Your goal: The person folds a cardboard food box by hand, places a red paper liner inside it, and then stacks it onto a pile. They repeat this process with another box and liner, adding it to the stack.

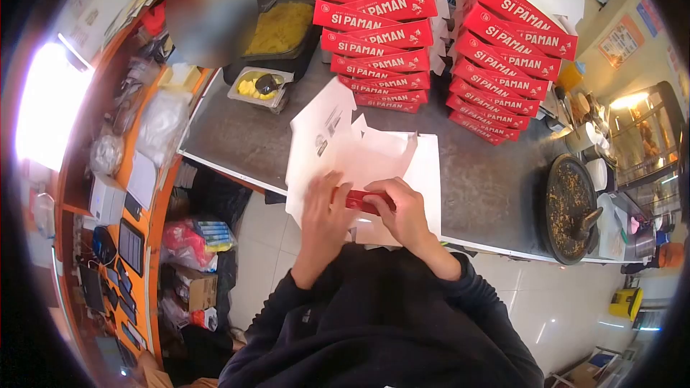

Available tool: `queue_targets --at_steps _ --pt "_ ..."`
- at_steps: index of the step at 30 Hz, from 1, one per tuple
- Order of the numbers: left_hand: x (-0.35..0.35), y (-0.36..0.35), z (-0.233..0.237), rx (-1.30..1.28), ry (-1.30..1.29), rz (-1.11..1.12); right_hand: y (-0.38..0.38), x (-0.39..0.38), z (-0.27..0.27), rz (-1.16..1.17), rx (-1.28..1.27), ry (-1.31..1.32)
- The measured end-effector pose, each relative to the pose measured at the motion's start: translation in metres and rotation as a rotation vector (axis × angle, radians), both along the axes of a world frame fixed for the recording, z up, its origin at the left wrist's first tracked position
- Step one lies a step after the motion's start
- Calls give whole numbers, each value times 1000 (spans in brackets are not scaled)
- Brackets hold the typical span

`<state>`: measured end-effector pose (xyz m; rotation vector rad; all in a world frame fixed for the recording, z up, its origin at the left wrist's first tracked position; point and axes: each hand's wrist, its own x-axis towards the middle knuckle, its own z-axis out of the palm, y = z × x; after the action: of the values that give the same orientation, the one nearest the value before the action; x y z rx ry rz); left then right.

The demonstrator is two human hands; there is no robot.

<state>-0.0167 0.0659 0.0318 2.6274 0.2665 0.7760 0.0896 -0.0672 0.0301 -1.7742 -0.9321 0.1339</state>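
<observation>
My left hand (323, 215) and my right hand (404, 210) both grip a flat red cardboard piece (363, 202) at the near edge of the grey counter (244, 129). The fingers of both hands are curled over it. Under the hands lies a pile of white flat box blanks (374, 158), some tilted and overlapping. Two tall stacks of folded red "Si Paman" boxes (381, 29) (507, 65) stand at the back of the counter, beyond the white sheets.
A black tray of yellow food (280, 29) and a small container with yellow pieces (259, 88) sit at the back left. A round dark pan (569, 208) rests at the right. An orange shelf (140, 194) with bags and devices runs along the left. A blurred person stands at top left.
</observation>
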Motion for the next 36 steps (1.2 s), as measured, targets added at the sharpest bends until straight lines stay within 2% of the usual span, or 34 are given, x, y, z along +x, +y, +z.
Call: queue_targets --at_steps 1,2,4,7,8,11,12,13,14,16,20,21,23,24,25,27,28,30,33,34,36 --pt "-1 -10 1 -42 -48 21 0 -5 3 -46 5 87" --pt "-4 -12 -5 60 14 -17 0 -8 0 -19 21 155" --pt "-5 -5 -49 46 -105 12 -1 -14 -9 34 53 292" --pt "-12 3 -86 62 -278 22 -4 -23 -13 -410 101 -189" --pt "-16 5 -99 84 -335 13 -9 -25 -30 -465 58 34" --pt "-28 8 -123 147 -429 -39 -21 0 -52 -76 290 1212" --pt "-26 8 -126 176 -456 -65 -25 8 -51 119 274 1335" --pt "-23 9 -129 205 -486 -89 -23 9 -51 84 273 1279" --pt "-25 9 -131 87 -407 -89 -18 7 -51 51 270 1225" --pt "-24 4 -100 -147 -250 -86 -8 6 -49 16 289 1080" --pt "-42 -7 -80 -361 -186 -92 27 4 -35 6 321 684" --pt "-47 -7 -80 -567 -306 -50 38 -2 -26 1 308 585" --pt "-58 -6 -79 -976 -546 49 56 -18 5 64 206 192" --pt "-68 6 -81 -1252 -766 -77 65 -24 7 146 197 -168" --pt "-76 18 -74 -1519 -992 -215 74 -36 12 323 164 -199" --pt "-99 19 -46 -2118 -1194 -371 85 -60 -1 507 102 -702" --pt "-102 21 -35 -2248 -1224 -389 85 -69 -2 509 135 -728" --pt "-105 26 -23 -2274 -1215 -429 87 -79 -1 517 205 -783" --pt "-102 32 -6 -2154 -1149 -472 84 -55 -29 461 209 -717" --pt "-99 36 -1 -2096 -1103 -469 79 -48 -31 328 253 -583" --pt "-93 43 8 -1939 -970 -434 70 -32 -47 98 263 -495"
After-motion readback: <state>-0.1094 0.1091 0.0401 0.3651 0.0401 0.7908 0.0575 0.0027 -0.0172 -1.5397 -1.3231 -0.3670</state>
